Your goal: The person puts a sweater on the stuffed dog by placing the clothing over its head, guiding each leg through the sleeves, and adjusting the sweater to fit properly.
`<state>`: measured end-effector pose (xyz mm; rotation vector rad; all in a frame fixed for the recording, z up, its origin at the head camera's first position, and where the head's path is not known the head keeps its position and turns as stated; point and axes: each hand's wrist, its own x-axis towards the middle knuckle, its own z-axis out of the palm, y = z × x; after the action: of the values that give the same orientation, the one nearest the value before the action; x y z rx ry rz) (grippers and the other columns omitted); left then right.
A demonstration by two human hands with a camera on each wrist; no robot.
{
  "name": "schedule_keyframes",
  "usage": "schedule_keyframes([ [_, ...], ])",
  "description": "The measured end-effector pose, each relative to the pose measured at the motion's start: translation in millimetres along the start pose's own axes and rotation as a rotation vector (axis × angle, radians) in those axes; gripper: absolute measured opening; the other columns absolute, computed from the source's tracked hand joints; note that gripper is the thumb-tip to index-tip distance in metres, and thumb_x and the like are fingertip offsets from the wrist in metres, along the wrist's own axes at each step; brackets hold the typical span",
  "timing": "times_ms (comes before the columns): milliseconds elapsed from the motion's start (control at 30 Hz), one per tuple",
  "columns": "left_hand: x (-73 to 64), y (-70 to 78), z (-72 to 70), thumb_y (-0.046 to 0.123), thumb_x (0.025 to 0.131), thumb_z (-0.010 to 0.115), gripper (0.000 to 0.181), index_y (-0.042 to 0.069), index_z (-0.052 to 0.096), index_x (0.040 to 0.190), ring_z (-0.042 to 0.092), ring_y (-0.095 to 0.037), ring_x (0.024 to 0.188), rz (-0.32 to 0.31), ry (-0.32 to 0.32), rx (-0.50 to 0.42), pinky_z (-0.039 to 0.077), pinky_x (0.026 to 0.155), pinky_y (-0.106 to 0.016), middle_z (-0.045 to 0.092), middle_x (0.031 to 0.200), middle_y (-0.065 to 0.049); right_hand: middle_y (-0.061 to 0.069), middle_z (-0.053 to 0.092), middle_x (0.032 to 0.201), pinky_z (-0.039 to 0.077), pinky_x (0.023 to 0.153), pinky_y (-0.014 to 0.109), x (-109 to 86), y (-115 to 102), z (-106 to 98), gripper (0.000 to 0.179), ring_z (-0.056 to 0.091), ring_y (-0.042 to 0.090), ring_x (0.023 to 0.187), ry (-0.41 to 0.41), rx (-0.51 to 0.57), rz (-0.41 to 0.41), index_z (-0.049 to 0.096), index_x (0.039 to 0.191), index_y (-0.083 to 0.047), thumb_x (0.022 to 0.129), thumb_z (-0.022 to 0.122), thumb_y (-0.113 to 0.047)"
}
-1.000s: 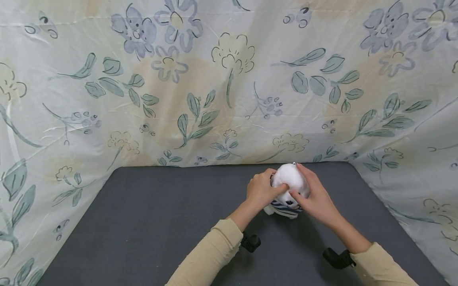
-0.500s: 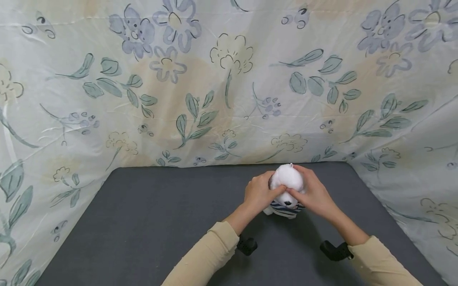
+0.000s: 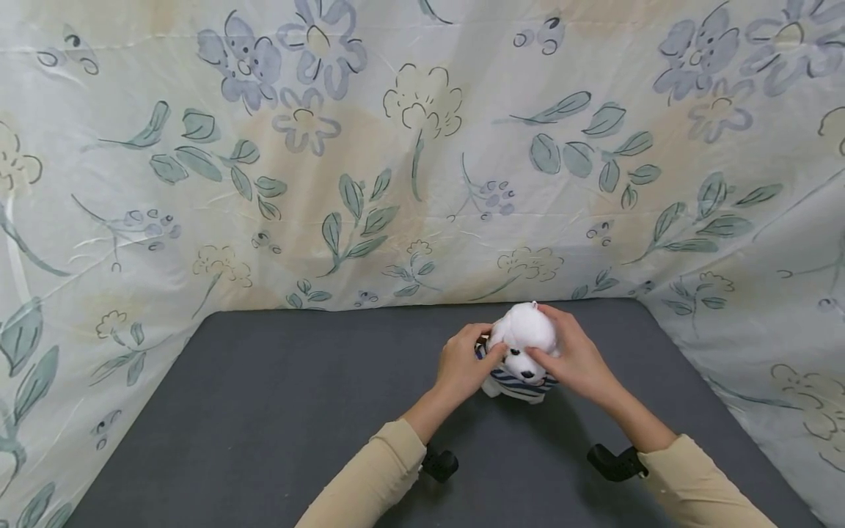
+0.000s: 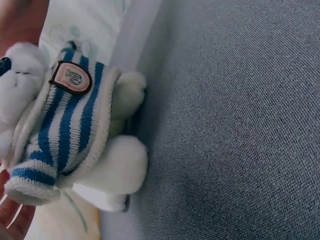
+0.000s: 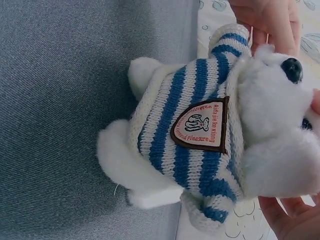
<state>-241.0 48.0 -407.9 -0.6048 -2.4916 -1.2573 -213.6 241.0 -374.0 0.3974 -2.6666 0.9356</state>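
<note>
A white plush toy (image 3: 526, 330) in a blue-and-white striped knit sweater (image 5: 187, 120) sits upright on the grey table. My left hand (image 3: 461, 369) holds it from the left, thumb by one eye and fingers round the side near the sleeve (image 4: 32, 180). On the other side my right hand (image 3: 579, 361) grips the head, its thumb on the face and its fingers behind. A badge (image 4: 72, 77) marks the sweater's chest. In the right wrist view the black nose (image 5: 292, 70) shows, while one eye is partly cut off at the edge.
The grey tabletop (image 3: 297, 411) stretches left and in front of the toy. Floral fabric (image 3: 422, 183) hangs behind the table and along its sides. Black wrist-worn devices (image 3: 617, 463) stick out below both forearms.
My left hand has slid left and slightly down the toy's head, uncovering an eye. The right hand keeps its grip. The toy stays about where it was.
</note>
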Motion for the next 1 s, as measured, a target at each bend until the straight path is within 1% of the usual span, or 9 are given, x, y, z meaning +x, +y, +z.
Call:
schedule_keyframes([
  [100, -0.7, -3.4, 0.4, 0.042, 0.089, 0.058, 0.035, 0.017, 0.064, 0.113, 0.06, -0.01, 0.089, -0.003, -0.003, 0.02, 0.047, 0.072, -0.024, 0.064, 0.102, 0.003, 0.022, 0.04, 0.128, 0.046, 0.074, 0.051, 0.2, -0.2, 0.3, 0.071, 0.048, 0.036, 0.106, 0.0, 0.009, -0.003, 0.032, 0.14, -0.005, 0.081, 0.07, -0.014],
  [233, -2.1, -8.8, -0.8, 0.046, 0.09, 0.053, 0.041, 0.016, 0.065, 0.115, 0.061, -0.013, 0.089, 0.02, -0.046, 0.062, 0.048, 0.073, -0.027, 0.065, 0.105, 0.001, 0.023, 0.039, 0.128, 0.047, 0.075, 0.052, -0.3, 0.1, 0.9, 0.071, 0.048, 0.036, 0.106, 0.004, 0.007, -0.009, 0.031, 0.141, -0.004, 0.081, 0.069, -0.014],
  [400, -4.1, -18.6, -1.8, 0.039, 0.086, 0.063, 0.037, 0.018, 0.064, 0.116, 0.06, -0.014, 0.099, 0.128, -0.077, 0.171, 0.049, 0.079, -0.03, 0.063, 0.113, 0.002, 0.024, 0.04, 0.126, 0.047, 0.074, 0.052, -1.5, 1.3, 2.4, 0.071, 0.049, 0.037, 0.105, 0.02, -0.014, -0.025, 0.031, 0.14, -0.002, 0.081, 0.07, -0.013],
  [467, -4.1, -22.2, -1.5, 0.034, 0.084, 0.066, 0.034, 0.021, 0.064, 0.115, 0.06, -0.013, 0.097, 0.158, -0.079, 0.223, 0.05, 0.074, -0.028, 0.063, 0.114, 0.003, 0.024, 0.041, 0.125, 0.047, 0.073, 0.052, -1.9, 1.3, 2.7, 0.071, 0.049, 0.037, 0.103, 0.028, -0.01, -0.029, 0.032, 0.14, -0.002, 0.081, 0.07, -0.012],
  [533, -3.5, -24.6, -0.6, 0.029, 0.084, 0.067, 0.031, 0.022, 0.065, 0.113, 0.061, -0.012, 0.092, 0.165, -0.075, 0.264, 0.049, 0.069, -0.025, 0.063, 0.113, 0.005, 0.024, 0.041, 0.124, 0.047, 0.072, 0.051, -2.3, 1.7, 3.0, 0.071, 0.049, 0.037, 0.102, 0.033, -0.003, -0.033, 0.032, 0.14, -0.002, 0.081, 0.07, -0.012],
  [633, -1.2, -27.0, 2.1, 0.025, 0.084, 0.067, 0.027, 0.024, 0.067, 0.111, 0.061, -0.012, 0.09, 0.146, -0.069, 0.318, 0.048, 0.065, -0.024, 0.063, 0.113, 0.007, 0.024, 0.041, 0.124, 0.047, 0.071, 0.05, -2.7, 2.3, 3.3, 0.071, 0.049, 0.037, 0.102, 0.034, 0.004, -0.03, 0.032, 0.14, -0.003, 0.081, 0.069, -0.012],
  [733, 1.4, -27.5, 4.9, 0.025, 0.084, 0.067, 0.026, 0.025, 0.067, 0.11, 0.061, -0.012, 0.094, 0.103, -0.074, 0.347, 0.049, 0.068, -0.026, 0.062, 0.114, 0.008, 0.024, 0.04, 0.126, 0.047, 0.072, 0.051, -3.2, 3.1, 3.6, 0.071, 0.049, 0.037, 0.103, 0.032, 0.009, -0.028, 0.031, 0.14, -0.003, 0.081, 0.07, -0.012],
  [867, 3.6, -27.6, 8.1, 0.025, 0.084, 0.066, 0.026, 0.026, 0.067, 0.11, 0.061, -0.013, 0.097, 0.046, -0.089, 0.342, 0.05, 0.073, -0.03, 0.062, 0.115, 0.008, 0.023, 0.04, 0.127, 0.047, 0.072, 0.051, -3.7, 2.6, 3.9, 0.071, 0.049, 0.037, 0.103, 0.031, 0.02, -0.02, 0.031, 0.141, -0.004, 0.081, 0.07, -0.013],
  [1000, 4.5, -28.9, 11.0, 0.026, 0.084, 0.066, 0.027, 0.026, 0.067, 0.111, 0.061, -0.015, 0.099, 0.015, -0.099, 0.327, 0.05, 0.074, -0.033, 0.062, 0.115, 0.006, 0.024, 0.04, 0.126, 0.047, 0.071, 0.05, -4.1, 2.0, 4.1, 0.071, 0.049, 0.037, 0.102, 0.034, 0.024, -0.017, 0.031, 0.141, -0.005, 0.082, 0.069, -0.013],
])
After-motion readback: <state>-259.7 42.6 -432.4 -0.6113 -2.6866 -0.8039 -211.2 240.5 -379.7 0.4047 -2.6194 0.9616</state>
